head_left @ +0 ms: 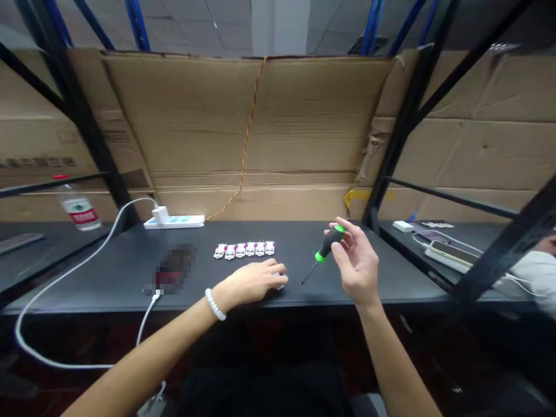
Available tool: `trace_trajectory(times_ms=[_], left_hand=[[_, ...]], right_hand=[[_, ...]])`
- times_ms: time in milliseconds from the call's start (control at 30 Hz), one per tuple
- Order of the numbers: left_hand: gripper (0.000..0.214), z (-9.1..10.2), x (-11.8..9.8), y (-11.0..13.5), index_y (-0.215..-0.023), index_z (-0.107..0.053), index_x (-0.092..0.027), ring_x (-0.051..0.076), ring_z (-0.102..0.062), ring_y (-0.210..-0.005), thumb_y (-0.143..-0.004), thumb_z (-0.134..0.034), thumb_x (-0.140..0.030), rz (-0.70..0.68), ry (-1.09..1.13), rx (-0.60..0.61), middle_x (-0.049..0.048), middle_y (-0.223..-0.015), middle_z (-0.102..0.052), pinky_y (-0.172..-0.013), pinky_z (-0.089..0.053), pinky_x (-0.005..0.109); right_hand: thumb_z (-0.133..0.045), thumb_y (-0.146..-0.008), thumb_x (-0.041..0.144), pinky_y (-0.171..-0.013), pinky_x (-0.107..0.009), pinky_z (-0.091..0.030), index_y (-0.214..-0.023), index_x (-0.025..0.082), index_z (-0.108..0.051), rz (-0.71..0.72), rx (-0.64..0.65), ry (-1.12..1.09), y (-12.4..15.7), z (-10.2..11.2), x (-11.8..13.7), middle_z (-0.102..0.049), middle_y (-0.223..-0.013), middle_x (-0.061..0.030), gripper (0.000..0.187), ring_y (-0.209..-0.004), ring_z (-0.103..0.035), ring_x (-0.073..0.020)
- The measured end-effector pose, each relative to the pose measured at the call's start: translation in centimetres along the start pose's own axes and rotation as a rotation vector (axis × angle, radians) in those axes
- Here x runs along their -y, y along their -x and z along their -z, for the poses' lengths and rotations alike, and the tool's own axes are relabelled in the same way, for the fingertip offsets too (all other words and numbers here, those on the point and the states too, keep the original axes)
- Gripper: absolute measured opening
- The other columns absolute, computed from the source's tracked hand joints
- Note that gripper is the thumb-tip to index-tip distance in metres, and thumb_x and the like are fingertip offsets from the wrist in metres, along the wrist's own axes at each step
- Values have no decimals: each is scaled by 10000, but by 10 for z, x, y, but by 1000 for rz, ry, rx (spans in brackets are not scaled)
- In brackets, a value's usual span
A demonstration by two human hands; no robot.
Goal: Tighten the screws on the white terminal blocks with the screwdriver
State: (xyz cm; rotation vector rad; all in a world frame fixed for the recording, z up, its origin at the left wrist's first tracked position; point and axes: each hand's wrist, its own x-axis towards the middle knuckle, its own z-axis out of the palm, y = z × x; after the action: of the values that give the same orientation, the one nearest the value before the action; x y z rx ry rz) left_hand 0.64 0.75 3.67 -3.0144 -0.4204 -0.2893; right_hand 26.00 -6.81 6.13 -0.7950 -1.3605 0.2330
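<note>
My right hand [357, 260] holds a small screwdriver [326, 248] with a black and green handle above the black table [304, 289]. Its thin shaft points down and left toward the tabletop. My left hand [254, 282] rests on the table with fingers closed over a small white and purple part [280, 280], mostly hidden. A bead bracelet sits on that wrist. Behind the left hand, several small white and purple parts [244, 249] lie in a row.
A blurred phone [172, 269] lies at left on a white cable [65, 272] running to a power strip [174, 221]. A water bottle [78, 208] stands far left. Cardboard sheets [243, 133] wall the back. Another phone and strip [447, 250] lie at right, beside another person's sleeve [536, 272].
</note>
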Motion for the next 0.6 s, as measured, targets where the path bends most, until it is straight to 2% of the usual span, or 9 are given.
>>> trace_trajectory(times_ms=[167,300,400,600], left_hand=[[175,-1,4,-1,-1050,-685,-203,255,-641,-1037,-1046,-542,-102,-25,-45,28,91,-1183,-706,-844,-528,329],[225,3,7,8,-1132,-677,-218,224,-677,-1117,-1084,-478,-126,43,126,-34,84,-1300,-692,-957,-535,306],[216,2,9,15,-1112,-698,-216,225,-686,-1176,-1078,-497,-144,72,250,-52,88,-1358,-683,-1024,-531,314],[262,-4,11,20,-1088,-715,-219,226,-678,-1190,-1056,-481,-106,85,273,-77,88,-1357,-689,-1029,-536,325]], right_hand=[[-641,-1020,355,-1031,-499,-620,-1422,289,-634,19,7,20,0,1,1,-678,-1301,-109,407,-1159,-725,-281],[-655,-1014,366,-1044,-499,-612,-1422,280,-631,18,9,30,0,4,-1,-678,-1300,-114,417,-1160,-725,-284],[-649,-1017,370,-1041,-487,-614,-1409,271,-637,19,9,35,0,6,-2,-678,-1295,-114,405,-1161,-722,-278],[-645,-1017,352,-1027,-486,-618,-1412,284,-633,17,14,23,1,5,-1,-676,-1299,-107,401,-1150,-725,-278]])
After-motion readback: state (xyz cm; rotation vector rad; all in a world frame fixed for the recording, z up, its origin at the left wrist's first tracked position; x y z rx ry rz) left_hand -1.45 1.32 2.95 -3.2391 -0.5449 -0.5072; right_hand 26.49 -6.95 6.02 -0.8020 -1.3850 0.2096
